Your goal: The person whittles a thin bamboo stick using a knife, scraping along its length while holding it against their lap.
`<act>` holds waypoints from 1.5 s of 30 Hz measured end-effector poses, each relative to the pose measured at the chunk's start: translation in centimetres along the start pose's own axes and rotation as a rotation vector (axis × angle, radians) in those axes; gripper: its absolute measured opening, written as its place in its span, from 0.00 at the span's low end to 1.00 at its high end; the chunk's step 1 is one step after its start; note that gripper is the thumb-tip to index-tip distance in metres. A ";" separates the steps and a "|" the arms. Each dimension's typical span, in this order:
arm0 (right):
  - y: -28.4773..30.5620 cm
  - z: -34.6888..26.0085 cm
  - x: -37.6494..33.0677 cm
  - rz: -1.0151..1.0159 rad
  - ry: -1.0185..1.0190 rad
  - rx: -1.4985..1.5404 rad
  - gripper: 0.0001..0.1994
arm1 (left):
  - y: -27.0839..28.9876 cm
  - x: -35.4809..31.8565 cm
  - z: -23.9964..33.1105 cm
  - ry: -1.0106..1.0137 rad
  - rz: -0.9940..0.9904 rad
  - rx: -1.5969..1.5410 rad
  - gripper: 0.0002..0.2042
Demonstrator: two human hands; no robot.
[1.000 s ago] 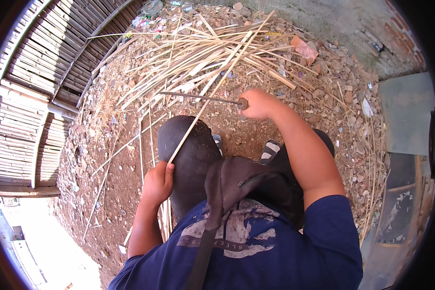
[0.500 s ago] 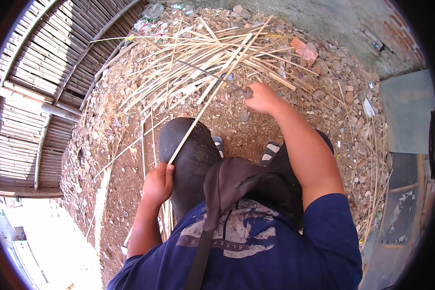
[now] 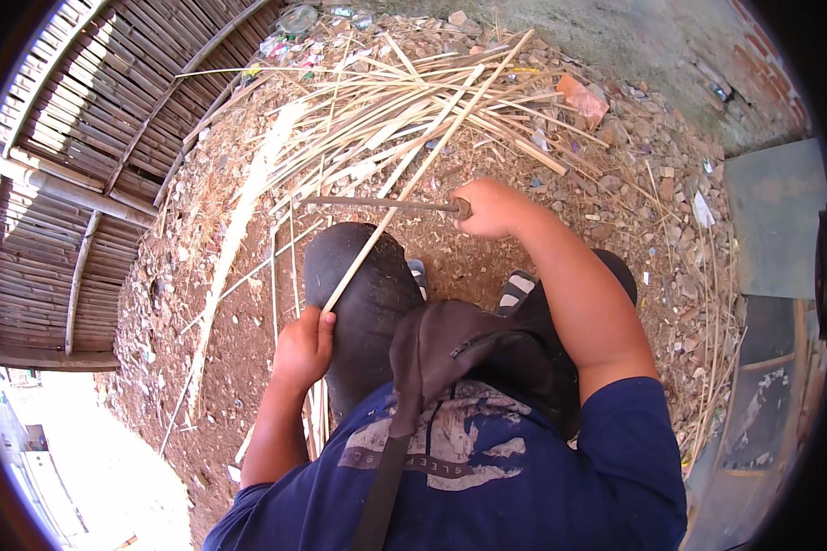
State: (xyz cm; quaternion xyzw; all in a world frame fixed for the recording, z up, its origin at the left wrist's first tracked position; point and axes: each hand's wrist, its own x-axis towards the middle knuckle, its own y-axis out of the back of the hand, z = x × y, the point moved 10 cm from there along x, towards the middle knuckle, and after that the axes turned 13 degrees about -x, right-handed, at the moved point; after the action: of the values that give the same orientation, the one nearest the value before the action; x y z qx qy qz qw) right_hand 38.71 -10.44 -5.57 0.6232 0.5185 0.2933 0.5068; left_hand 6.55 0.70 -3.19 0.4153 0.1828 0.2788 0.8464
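Observation:
My left hand (image 3: 305, 349) is closed around the near end of a long, pale bamboo strip (image 3: 432, 152), beside my left knee. From there the strip slants up and away to the right, over the far pile. My right hand (image 3: 493, 208) grips the handle of a long, thin-bladed knife (image 3: 368, 202), out beyond my knees. Its dark blade points left and lies across the strip, a little past my left knee. Whether the edge bites into the strip is too small to tell.
Many split bamboo strips (image 3: 358, 124) lie heaped on the stony ground ahead. More strips stand by my left side. A slatted bamboo wall (image 3: 73, 119) rises at left, a rough plastered wall (image 3: 634, 46) at the back right, and a grey-green panel (image 3: 774, 220) at right.
The knife has come nearer to me along the strip, and its blade has swung from slanting to almost level. My left hand has hardly moved.

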 end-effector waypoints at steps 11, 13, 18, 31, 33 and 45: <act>0.3 0.0 -0.3 0.089 0.007 0.062 0.11 | 0.2 0.0 0.2 -0.004 -0.003 -0.038 0.17; 0.5 -0.1 -0.4 0.128 0.015 0.057 0.11 | 0.2 0.0 0.4 -0.015 -0.003 -0.047 0.17; 0.9 -0.6 -0.4 0.117 0.013 0.057 0.12 | 0.0 -0.1 -0.2 -0.019 0.008 -0.041 0.17; 1.9 -1.4 -1.0 0.125 0.044 0.030 0.18 | 0.1 0.0 0.0 -0.014 0.010 -0.048 0.18; 1.8 -2.1 -0.9 0.097 0.057 0.068 0.19 | 0.1 -0.1 -0.5 -0.014 0.018 -0.057 0.18; 5.3 -0.9 -2.5 0.135 -0.051 -0.202 0.19 | 0.2 0.1 0.2 0.011 -0.018 -0.048 0.18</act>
State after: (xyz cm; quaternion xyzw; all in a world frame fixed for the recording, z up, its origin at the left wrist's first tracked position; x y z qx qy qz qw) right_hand 38.99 -12.23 0.10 0.6097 0.4301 0.3613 0.5592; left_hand 6.67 0.78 -2.89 0.3918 0.1844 0.2779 0.8575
